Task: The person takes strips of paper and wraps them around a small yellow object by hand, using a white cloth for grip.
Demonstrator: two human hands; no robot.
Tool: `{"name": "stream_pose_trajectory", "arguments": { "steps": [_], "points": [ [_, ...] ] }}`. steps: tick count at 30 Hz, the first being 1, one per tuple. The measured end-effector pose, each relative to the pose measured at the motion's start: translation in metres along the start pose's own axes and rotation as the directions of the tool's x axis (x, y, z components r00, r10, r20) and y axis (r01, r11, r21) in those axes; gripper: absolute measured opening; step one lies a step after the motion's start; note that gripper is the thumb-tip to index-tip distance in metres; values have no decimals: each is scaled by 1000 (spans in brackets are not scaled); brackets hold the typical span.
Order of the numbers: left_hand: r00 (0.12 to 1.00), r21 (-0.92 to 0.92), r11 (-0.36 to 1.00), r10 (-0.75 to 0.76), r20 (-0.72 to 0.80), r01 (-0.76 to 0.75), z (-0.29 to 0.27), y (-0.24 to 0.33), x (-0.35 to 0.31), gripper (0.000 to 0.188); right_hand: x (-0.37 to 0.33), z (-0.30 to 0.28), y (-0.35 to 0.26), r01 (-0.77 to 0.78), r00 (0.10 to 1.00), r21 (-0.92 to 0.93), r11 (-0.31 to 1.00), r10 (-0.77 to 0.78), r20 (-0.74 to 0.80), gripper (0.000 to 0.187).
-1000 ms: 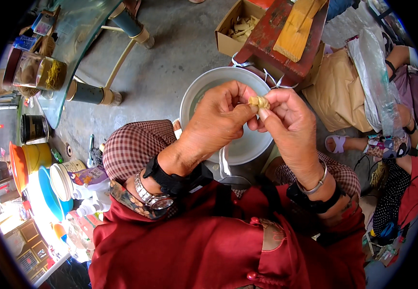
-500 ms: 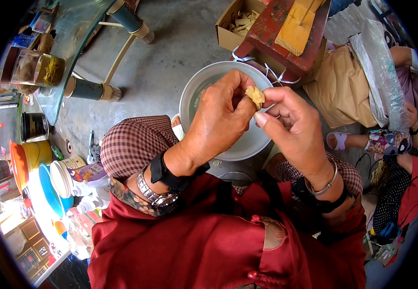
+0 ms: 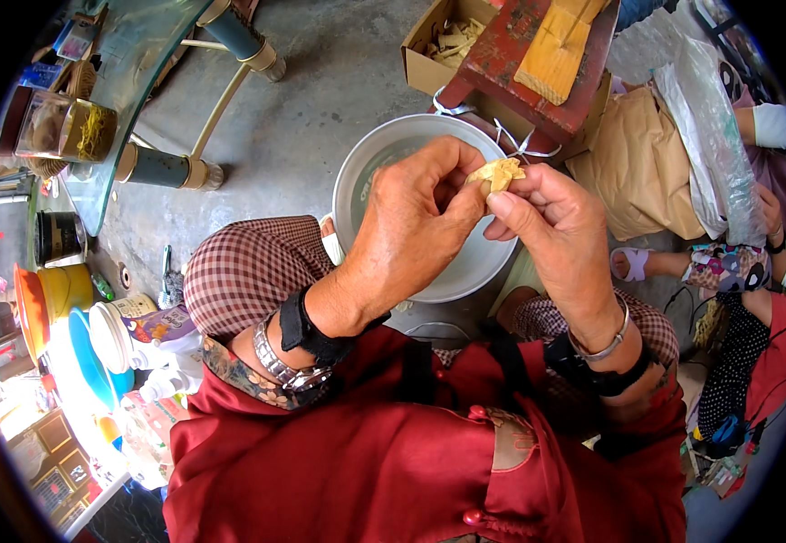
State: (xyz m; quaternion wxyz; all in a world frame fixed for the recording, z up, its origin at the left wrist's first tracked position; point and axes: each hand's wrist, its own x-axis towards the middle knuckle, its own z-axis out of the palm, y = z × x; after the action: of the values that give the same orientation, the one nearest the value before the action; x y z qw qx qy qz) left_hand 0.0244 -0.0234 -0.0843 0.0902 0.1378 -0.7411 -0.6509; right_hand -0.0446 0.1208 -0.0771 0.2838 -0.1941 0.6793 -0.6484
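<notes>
A small folded, crumpled pale yellow piece [image 3: 499,173] is pinched between my two hands. From the left, my left hand [image 3: 418,213] closes thumb and fingers on its near side. My right hand [image 3: 551,217] grips the other side between thumb and forefinger, the remaining fingers curled. Its exact material I cannot make out. Beneath both hands stands a round pale basin [image 3: 353,172], which seems to hold water; my hands cover much of it.
Beyond the basin is a red wooden bench [image 3: 502,68] bearing a yellow wooden board [image 3: 553,54]. A cardboard box [image 3: 425,72] holds pale yellow strips. A glass table [image 3: 153,63] stands left, tubs [image 3: 94,357] lower left. Another person's hand [image 3: 770,215] is at right.
The yellow piece has shifted slightly right and now shows more of its folded, spread shape. My right fingers have closed in on it, and my left hand has turned a little.
</notes>
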Motion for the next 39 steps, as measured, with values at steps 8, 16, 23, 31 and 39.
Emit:
{"name": "stream_pose_trajectory", "arguments": {
  "steps": [8, 16, 23, 31, 39],
  "points": [
    [999, -135, 990, -37, 31, 40, -3, -1, -1, 16, -2, 3, 7, 12, 1000, -1, 1000, -12, -2, 13],
    [983, -523, 832, -168, 76, 183, -7, -3, 4, 13, 0, 0, 14, -78, 996, 51, 996, 76, 37, 12],
    [977, -604, 771, -124, 172, 204, -12, 2, 5, 13, 3, -2, 11, -267, 963, 256, 929, 268, 31, 15],
    [965, -619, 748, -110, 239, 239, -12, 4, 5, 16, 3, -4, 15, -231, 969, 370, 900, 247, 5, 18],
    [959, -532, 806, -149, 241, 259, -12, 6, 6, 19, 0, 4, 13, -51, 992, 249, 967, 78, -98, 14]
  ]
}}
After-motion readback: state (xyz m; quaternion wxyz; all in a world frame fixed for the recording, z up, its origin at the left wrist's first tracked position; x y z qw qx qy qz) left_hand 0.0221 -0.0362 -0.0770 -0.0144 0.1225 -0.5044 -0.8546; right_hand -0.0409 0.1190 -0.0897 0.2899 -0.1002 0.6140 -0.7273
